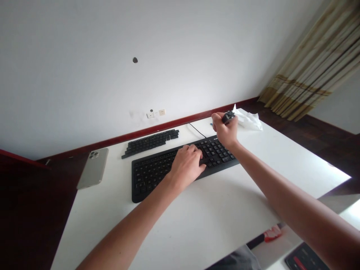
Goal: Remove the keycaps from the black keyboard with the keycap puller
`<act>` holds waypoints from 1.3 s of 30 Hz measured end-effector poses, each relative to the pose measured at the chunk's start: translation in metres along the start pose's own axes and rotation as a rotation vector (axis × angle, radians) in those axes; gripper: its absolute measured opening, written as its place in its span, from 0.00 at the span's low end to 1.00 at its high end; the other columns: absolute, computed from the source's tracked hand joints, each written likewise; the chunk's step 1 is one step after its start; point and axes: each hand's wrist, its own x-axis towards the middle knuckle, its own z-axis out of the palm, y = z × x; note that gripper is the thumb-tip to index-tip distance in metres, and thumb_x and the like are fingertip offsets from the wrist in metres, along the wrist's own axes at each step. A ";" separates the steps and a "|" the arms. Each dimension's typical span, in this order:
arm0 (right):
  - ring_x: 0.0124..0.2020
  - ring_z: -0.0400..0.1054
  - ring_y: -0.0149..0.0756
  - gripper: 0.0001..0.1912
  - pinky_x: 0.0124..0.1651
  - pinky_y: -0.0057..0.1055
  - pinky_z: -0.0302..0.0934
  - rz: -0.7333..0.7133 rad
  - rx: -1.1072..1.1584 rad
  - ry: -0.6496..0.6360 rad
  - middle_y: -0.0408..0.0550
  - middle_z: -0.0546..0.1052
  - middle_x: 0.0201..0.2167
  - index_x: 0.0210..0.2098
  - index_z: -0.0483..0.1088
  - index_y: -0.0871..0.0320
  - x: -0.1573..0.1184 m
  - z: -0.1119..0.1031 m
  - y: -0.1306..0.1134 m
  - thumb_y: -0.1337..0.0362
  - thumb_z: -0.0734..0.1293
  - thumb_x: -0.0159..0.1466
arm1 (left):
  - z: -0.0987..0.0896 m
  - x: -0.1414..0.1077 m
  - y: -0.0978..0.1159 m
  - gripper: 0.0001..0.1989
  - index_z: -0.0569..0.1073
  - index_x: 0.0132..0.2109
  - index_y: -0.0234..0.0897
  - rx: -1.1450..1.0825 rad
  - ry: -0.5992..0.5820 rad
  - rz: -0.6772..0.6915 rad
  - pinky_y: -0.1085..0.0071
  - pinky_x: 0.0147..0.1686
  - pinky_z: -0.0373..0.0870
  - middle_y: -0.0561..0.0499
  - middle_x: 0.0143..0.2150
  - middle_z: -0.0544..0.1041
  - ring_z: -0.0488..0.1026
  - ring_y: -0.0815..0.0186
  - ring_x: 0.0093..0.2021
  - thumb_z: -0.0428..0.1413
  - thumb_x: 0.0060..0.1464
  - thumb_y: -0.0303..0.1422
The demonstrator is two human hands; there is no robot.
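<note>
While I watch, right hand [223, 131]: clamped on a small matte-black plastic piece [228, 117], at the 2 o'clock end of a long black plastic keyboard [216, 153].
Left hand [186, 167]: curled on the keys, nearer the keyboard's middle; grip unclear.

Bare surface [180, 232] open in front of keyboard [165, 174] and to its right; row of keycaps [150, 143] and phone [92, 168] obstruct far left; cable [197, 130] and tissue [247, 120] crowd back edge against wall [112, 75].
</note>
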 end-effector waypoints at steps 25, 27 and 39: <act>0.25 0.44 0.29 0.24 0.27 0.33 0.41 0.097 -0.169 -0.170 0.39 0.49 0.20 0.22 0.46 0.54 -0.011 -0.011 0.021 0.58 0.64 0.67 | -0.024 0.011 -0.039 0.07 0.81 0.46 0.39 -0.642 -0.023 -0.221 0.67 0.46 0.77 0.49 0.43 0.85 0.82 0.62 0.42 0.61 0.64 0.35; 0.25 0.45 0.29 0.24 0.27 0.32 0.42 0.095 -0.218 -0.274 0.38 0.51 0.20 0.21 0.48 0.54 -0.008 -0.013 0.021 0.58 0.66 0.66 | -0.020 0.012 -0.042 0.09 0.80 0.49 0.39 -0.681 -0.036 -0.224 0.67 0.46 0.76 0.49 0.42 0.84 0.82 0.62 0.42 0.60 0.64 0.36; 0.20 0.55 0.30 0.21 0.26 0.31 0.48 0.296 -0.359 -1.074 0.41 0.71 0.19 0.30 0.83 0.56 0.017 -0.046 0.014 0.43 0.74 0.58 | -0.027 0.005 -0.035 0.15 0.75 0.43 0.38 -0.669 -0.226 -0.253 0.69 0.43 0.73 0.50 0.36 0.78 0.77 0.63 0.40 0.44 0.67 0.34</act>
